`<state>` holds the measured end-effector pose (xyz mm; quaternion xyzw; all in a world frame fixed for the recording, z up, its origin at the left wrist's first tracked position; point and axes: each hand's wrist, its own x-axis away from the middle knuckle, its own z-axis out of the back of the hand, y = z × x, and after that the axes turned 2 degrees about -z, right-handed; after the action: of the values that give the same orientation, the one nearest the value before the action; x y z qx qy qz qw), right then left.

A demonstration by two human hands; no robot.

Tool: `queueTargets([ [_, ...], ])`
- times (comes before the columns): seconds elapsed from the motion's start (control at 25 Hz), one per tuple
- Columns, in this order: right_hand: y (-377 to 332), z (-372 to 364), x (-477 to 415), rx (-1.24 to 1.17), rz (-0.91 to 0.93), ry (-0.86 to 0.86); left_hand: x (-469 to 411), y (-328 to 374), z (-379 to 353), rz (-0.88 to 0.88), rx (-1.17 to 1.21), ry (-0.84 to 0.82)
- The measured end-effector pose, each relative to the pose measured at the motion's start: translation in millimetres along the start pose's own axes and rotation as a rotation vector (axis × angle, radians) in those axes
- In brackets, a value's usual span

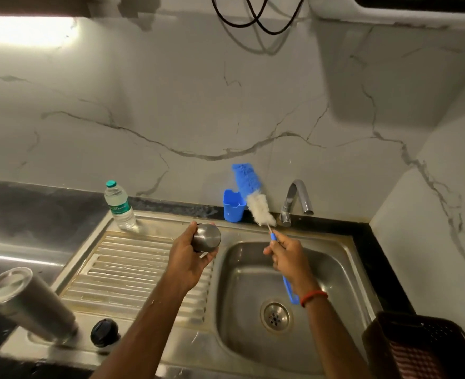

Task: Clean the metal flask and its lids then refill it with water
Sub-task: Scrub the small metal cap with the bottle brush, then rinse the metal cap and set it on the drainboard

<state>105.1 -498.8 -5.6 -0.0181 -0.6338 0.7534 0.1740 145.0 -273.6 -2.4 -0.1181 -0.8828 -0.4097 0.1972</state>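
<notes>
I have the left hand curled round the steel cap. The right hand grips the brush, head toward eleven o'clock

The round metal cup lid looks brushed satin, the blue-and-white bottle brush fluffy, the stainless steel sink smooth but stained.

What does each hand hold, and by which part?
The left hand grips the round steel cup-shaped lid by its side wall. The right hand holds the blue-and-white bottle brush by its blue handle, just below the bristles.
</notes>
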Motion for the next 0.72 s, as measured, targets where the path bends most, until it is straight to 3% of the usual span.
queueTargets([
  [0.4,-46,-38,-39,-0.195,-0.034,-0.101,-31,26,10,0.031,-0.042,-0.028],
  [0.56,-67,-48,-57,-0.291,0.075,-0.143,-44,25,12,0.057,-0.042,-0.055],
  [0.72,-112,-54,-84,-0.125,0.321,-0.169,-50,29,8,0.095,-0.036,-0.078],
])
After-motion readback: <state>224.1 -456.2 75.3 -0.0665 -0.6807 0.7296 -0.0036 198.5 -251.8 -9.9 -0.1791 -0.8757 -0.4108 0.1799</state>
